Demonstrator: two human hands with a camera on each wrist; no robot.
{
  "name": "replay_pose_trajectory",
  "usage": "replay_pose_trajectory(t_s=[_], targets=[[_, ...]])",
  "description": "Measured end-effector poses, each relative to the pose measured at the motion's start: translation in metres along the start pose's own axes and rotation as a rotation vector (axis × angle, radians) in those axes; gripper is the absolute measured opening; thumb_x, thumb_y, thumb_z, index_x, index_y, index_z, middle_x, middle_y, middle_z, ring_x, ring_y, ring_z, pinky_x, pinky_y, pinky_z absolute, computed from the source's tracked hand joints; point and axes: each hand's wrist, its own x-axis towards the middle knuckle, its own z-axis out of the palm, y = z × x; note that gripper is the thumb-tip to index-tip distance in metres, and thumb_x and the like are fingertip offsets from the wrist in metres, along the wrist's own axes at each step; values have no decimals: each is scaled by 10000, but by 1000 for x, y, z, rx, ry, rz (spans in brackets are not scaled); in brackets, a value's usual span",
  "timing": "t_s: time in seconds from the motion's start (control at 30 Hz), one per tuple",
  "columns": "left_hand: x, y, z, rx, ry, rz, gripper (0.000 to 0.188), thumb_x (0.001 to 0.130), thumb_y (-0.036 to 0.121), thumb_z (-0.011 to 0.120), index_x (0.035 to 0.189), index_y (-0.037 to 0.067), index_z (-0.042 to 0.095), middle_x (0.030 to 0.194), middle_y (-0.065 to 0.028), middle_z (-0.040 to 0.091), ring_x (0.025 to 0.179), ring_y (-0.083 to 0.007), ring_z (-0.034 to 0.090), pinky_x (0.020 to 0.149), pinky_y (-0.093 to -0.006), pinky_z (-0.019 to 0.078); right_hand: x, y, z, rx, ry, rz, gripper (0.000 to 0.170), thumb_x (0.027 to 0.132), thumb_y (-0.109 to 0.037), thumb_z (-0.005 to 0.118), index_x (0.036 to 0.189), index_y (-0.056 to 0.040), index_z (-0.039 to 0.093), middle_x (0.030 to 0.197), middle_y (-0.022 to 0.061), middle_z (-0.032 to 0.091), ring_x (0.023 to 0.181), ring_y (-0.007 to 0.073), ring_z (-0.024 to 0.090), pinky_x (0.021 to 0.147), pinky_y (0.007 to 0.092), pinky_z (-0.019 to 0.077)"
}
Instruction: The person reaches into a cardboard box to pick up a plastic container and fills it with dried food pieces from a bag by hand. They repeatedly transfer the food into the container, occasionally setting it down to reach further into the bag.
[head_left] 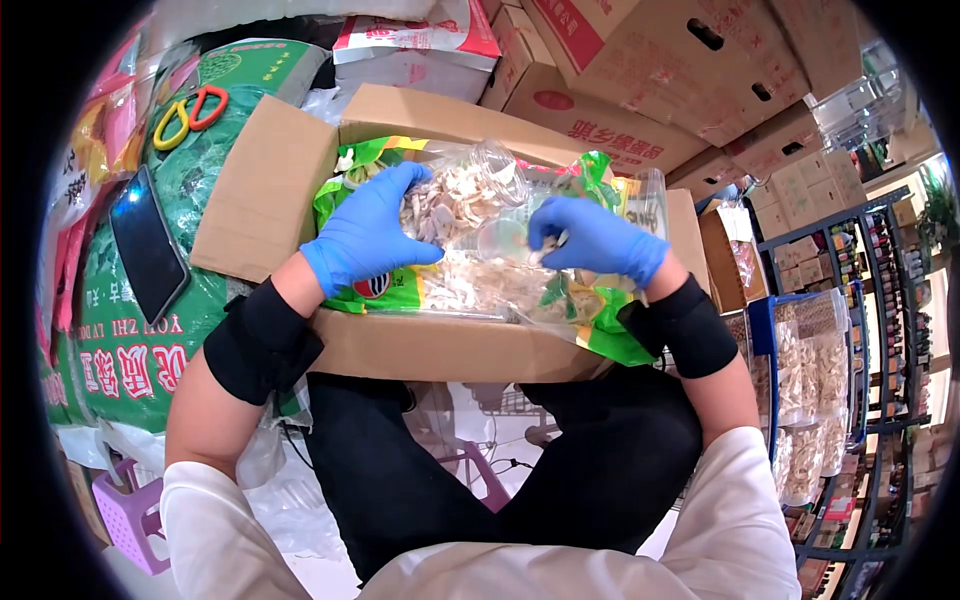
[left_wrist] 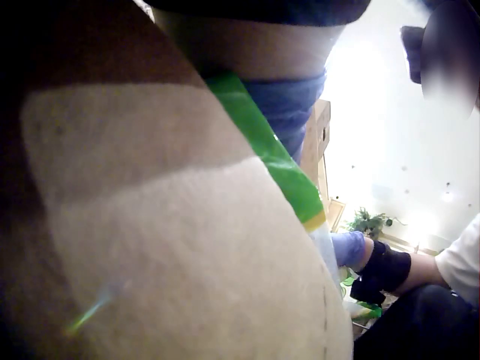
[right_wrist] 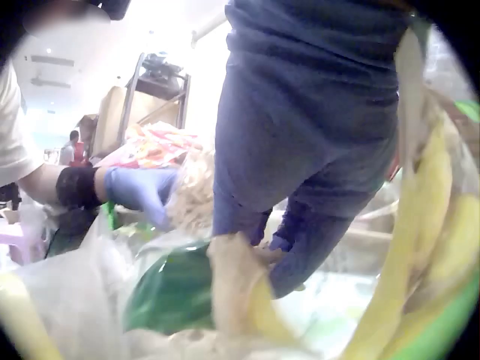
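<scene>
In the head view my left hand (head_left: 370, 228), in a blue glove, holds a clear plastic jar (head_left: 508, 168) tilted over the open carton, thumb and fingers spread around its side. Pale dried slices (head_left: 455, 200), which look like mushroom, fill the jar. My right hand (head_left: 603, 243), also gloved in blue, pinches a few dried slices (head_left: 553, 246) just right of the jar. Beneath both hands lies an opened clear bag with green edges (head_left: 622, 328), more slices inside it. The right wrist view shows the right fingers (right_wrist: 315, 240) pointing down into the bag.
The cardboard carton (head_left: 450, 347) rests across the lap. At left, a green sack (head_left: 240, 85) carries scissors (head_left: 190, 118) and a phone (head_left: 148, 245). Stacked cartons (head_left: 690, 65) stand behind. To the right are bagged dried goods (head_left: 808, 370) in a blue-edged bin and shelves (head_left: 885, 300).
</scene>
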Motion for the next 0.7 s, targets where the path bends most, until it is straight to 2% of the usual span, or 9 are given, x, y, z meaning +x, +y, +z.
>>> replay_pose_trajectory(t_s=[0.07,0.1,0.17,0.2,0.37,0.43,0.5,0.57,0.7], targets=[[1,0,0,-14,-39,1,789,607,301,797,1254,8,454,1159,-216,550,1091,-346,545,959,-385,427,-10,-6,-22,89,90,51,202,733,-47,722,908,-63,624,874,-8,605,833,84,567,750,245,473],[1,0,1,-17,-34,4,789,607,301,797,1254,8,454,1159,-216,550,1091,-346,545,959,-385,427,-12,-9,-28,81,90,51,202,733,-47,722,908,-63,624,874,-8,605,833,84,567,750,245,473],[1,0,3,4,-44,5,790,607,298,795,1255,7,451,1157,-218,549,1089,-347,546,956,-386,429,-17,-17,-38,293,356,82,185,743,-108,741,883,-53,633,860,2,619,821,87,583,752,249,485],[1,1,4,3,-42,9,790,607,298,795,1255,7,451,1157,-218,549,1089,-347,546,956,-386,429,-15,-21,-39,359,406,103,202,748,-121,752,901,-55,638,885,-10,619,845,74,579,769,242,486],[0,0,7,15,-80,105,792,605,298,798,1253,3,450,1150,-219,547,1081,-349,547,950,-382,433,7,-40,-20,302,426,20,218,763,-130,753,931,-46,643,932,15,635,854,96,589,774,254,497],[0,0,7,19,-79,102,797,604,299,800,1253,0,449,1150,-220,547,1080,-348,547,948,-380,435,16,-42,-9,410,313,-27,213,785,-125,740,963,-47,651,978,29,636,857,108,594,778,268,506],[0,1,6,20,-75,93,801,602,301,803,1253,-4,449,1149,-221,546,1080,-347,548,946,-378,436,14,-51,-10,350,326,-30,222,811,-108,718,1015,-48,655,1018,29,641,899,105,600,809,269,510],[0,5,5,-4,-72,70,746,618,288,809,1223,15,469,1136,-177,551,1065,-310,551,939,-371,434,12,-56,-12,491,363,-31,243,829,-75,689,1064,-37,641,1035,25,648,958,100,599,847,261,508],[1,7,4,-11,-76,53,741,618,282,810,1219,13,469,1118,-176,555,1050,-307,557,928,-368,439,9,-52,-19,551,380,-72,252,841,-40,664,1089,-17,624,1027,29,656,971,100,605,862,254,506]])
